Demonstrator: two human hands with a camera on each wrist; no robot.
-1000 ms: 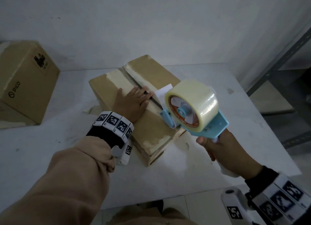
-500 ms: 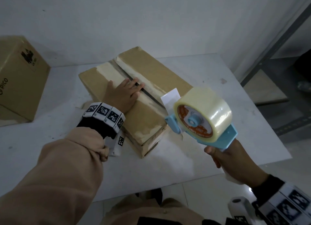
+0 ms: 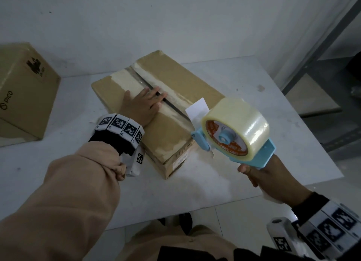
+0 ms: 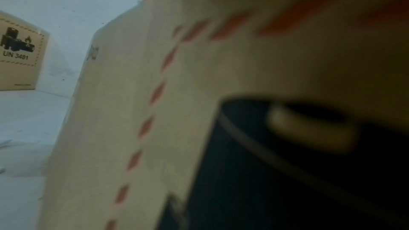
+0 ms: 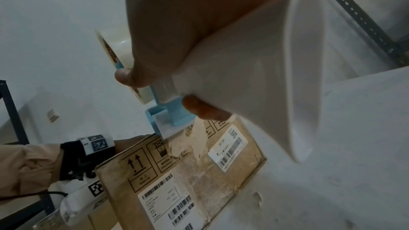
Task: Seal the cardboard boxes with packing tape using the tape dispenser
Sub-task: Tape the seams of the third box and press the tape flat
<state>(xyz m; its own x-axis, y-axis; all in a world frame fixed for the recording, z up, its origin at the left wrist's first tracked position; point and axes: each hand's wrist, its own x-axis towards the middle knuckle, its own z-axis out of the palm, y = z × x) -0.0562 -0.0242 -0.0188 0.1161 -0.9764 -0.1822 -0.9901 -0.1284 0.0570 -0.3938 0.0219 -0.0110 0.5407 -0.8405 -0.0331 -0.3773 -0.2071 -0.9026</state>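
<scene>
A long brown cardboard box (image 3: 172, 81) lies slantwise on the white table (image 3: 224, 175), its top flaps meeting in a dark seam. My left hand (image 3: 143, 102) lies flat on the near part of the top, fingers straight and reaching the seam. My right hand (image 3: 267, 175) grips the white handle of a blue tape dispenser (image 3: 259, 155) carrying a big clear tape roll (image 3: 240, 124). The dispenser hangs in the air over the box's near right corner, a white tab (image 3: 197, 109) sticking up at its front. In the right wrist view the dispenser's nose (image 5: 168, 125) hovers just above the box end (image 5: 199, 172).
A second, taller cardboard box (image 3: 21, 93) stands at the table's left back, also in the left wrist view (image 4: 20, 55). A grey metal shelf frame (image 3: 320, 46) rises right of the table. The wall runs close behind the boxes.
The dispenser has drifted right and toward me, off the seam to the box's near right corner. My left hand stays flat on the box top.
</scene>
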